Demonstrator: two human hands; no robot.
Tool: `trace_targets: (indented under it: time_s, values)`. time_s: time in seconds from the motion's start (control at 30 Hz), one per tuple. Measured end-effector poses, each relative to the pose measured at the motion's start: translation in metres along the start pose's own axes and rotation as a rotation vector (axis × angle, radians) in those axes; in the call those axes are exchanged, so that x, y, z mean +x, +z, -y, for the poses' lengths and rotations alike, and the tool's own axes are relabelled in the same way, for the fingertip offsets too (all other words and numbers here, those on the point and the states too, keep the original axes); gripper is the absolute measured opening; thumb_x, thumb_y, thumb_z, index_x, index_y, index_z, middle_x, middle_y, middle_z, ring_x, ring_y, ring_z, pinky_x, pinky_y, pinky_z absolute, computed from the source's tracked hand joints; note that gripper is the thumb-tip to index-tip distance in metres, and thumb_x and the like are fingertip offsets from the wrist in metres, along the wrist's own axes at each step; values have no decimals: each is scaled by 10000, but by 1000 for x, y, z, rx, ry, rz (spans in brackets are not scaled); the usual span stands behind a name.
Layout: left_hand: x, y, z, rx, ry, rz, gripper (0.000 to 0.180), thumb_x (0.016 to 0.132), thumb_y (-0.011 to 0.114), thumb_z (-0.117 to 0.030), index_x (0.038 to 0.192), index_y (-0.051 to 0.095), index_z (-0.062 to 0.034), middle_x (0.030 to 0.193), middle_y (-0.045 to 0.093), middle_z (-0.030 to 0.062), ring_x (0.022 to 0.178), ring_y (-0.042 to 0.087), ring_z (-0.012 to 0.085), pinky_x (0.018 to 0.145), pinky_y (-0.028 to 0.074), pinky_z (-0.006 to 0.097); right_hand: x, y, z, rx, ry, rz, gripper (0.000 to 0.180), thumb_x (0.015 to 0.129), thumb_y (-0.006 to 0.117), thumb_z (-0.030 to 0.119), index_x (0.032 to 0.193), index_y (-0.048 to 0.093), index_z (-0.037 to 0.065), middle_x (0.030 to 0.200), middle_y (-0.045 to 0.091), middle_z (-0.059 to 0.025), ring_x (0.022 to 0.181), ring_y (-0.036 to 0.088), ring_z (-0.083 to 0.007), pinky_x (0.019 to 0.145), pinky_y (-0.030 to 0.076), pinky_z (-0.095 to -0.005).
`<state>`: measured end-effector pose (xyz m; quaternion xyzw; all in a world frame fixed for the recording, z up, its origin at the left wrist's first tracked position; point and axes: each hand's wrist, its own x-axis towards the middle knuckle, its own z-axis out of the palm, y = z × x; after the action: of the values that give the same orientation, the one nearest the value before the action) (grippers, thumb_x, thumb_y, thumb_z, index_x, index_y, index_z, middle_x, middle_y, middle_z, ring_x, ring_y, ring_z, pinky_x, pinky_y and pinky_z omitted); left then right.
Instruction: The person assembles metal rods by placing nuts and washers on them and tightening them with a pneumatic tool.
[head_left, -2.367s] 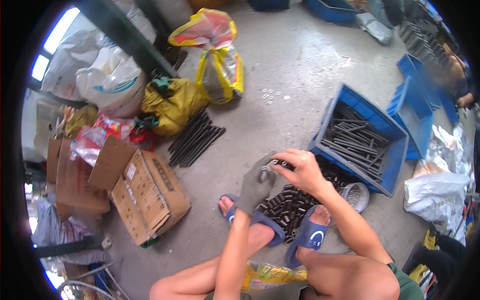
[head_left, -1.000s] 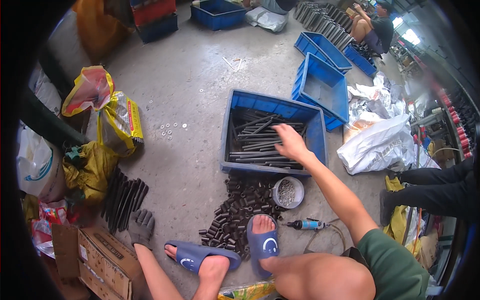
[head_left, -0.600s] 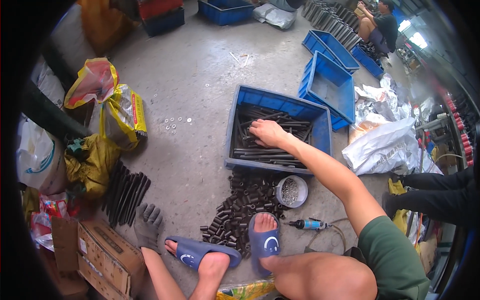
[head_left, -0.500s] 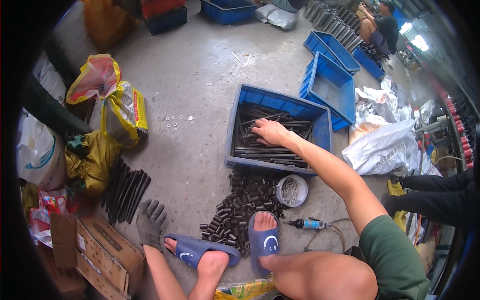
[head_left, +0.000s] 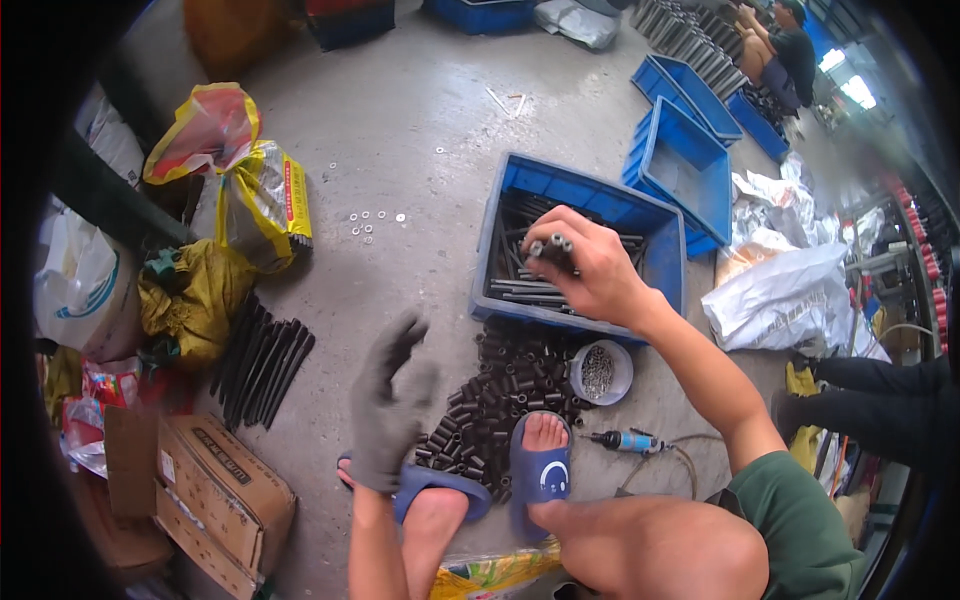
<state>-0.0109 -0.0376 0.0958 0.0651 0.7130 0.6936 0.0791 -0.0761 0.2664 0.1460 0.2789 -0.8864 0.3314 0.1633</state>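
Observation:
My bare right hand (head_left: 600,270) is closed around a few dark metal rods (head_left: 552,252), their hollow ends pointing toward me. It is raised over a blue plastic crate (head_left: 655,270) that holds many more such rods (head_left: 535,290). My left hand (head_left: 392,405), in a grey glove, hovers above my left sandal with thumb and fingers apart and nothing in it; motion blurs it somewhat. Between the crate and my feet lies a heap of short black tubes (head_left: 490,395). A white bowl of small metal parts (head_left: 600,372) stands beside the heap.
A blue air screwdriver (head_left: 630,441) with a hose lies right of my foot. Left are black rods (head_left: 262,365), a cardboard box (head_left: 225,490) and a yellow bag (head_left: 265,210). Small washers (head_left: 366,215) dot the floor. Empty blue crates (head_left: 685,165) stand behind; another person (head_left: 785,60) sits far right.
My right hand has lifted out of the crate with rods in its grip. My left hand has come up and rightward from beside the cardboard box. The view has shifted slightly.

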Motion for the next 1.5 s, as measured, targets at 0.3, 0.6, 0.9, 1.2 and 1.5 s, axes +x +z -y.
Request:
trace_targets:
  time_s: [0.3,0.6,0.9,1.2,1.5]
  values:
    - [-24,23,2,-197,-157,-101,223,1097,630,-142,1233,689,25,940,778,57,847,724,136,754,560,286,-39,54,72,586,438,-40,241,987,762,190,1119,702,-2,938,660,-85,745,605,-135,678,502,-292]
    - [-46,-25,124,-69,-158,-317,247,1102,611,-168,1279,711,-29,1150,765,66,893,717,123,718,544,260,-155,146,59,108,443,479,307,858,780,120,1139,685,42,1059,657,-147,1000,673,-386,846,580,-482]
    - [-44,-32,141,-16,-84,-312,297,1092,638,-173,1351,698,-41,1220,764,66,1009,721,133,839,576,295,-148,195,78,97,177,557,305,832,788,126,1111,684,60,1057,646,-105,1060,623,-336,859,572,-466]
    - [-38,-42,151,-92,-56,-392,259,1047,654,-74,1290,730,-24,1140,786,75,1083,715,134,959,554,296,-131,273,78,-201,165,852,443,717,927,341,1007,725,74,1039,687,-149,986,702,-371,837,597,-472]
    - [-40,-40,158,-78,-38,-417,249,1064,661,-106,1295,741,-56,1180,771,36,1033,682,108,905,560,281,-144,273,85,-184,26,867,381,798,831,184,1140,703,73,1090,648,-181,992,700,-384,807,618,-474]
